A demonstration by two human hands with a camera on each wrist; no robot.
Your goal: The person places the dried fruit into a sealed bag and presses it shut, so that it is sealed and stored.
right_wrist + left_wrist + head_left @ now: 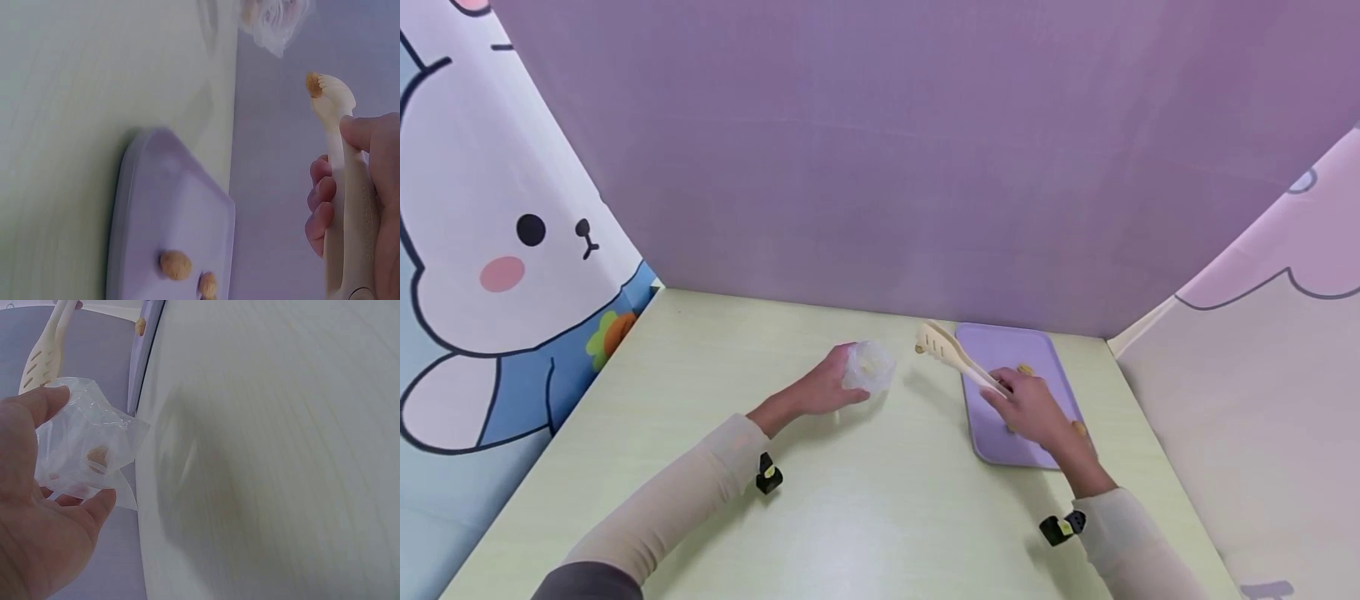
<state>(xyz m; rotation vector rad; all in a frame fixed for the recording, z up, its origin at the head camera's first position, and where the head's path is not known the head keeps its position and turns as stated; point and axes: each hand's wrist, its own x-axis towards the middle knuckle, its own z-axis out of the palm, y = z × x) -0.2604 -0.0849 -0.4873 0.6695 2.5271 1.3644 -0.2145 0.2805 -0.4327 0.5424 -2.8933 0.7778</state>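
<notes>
My left hand [827, 385] holds a clear plastic bag [870, 367] above the table, thumb on one side and fingers on the other. Inside the bag, the left wrist view shows a brown walnut [97, 457] through the film. In my right hand [1030, 408] I grip cream-coloured slotted tongs [955, 354], which point left towards the bag. Their tips pinch another walnut [314, 84], held in the air apart from the bag. Below my right hand lies a purple tray [1000, 343] bearing several walnuts [175, 265], partly hidden by the hand.
The pale wood-grain table [850, 508] carries the tray at its back right. A purple panel [880, 183] rises along the back edge. Printed cartoon sheets [467, 217] stand on both sides. Each wrist wears a small black camera [768, 473].
</notes>
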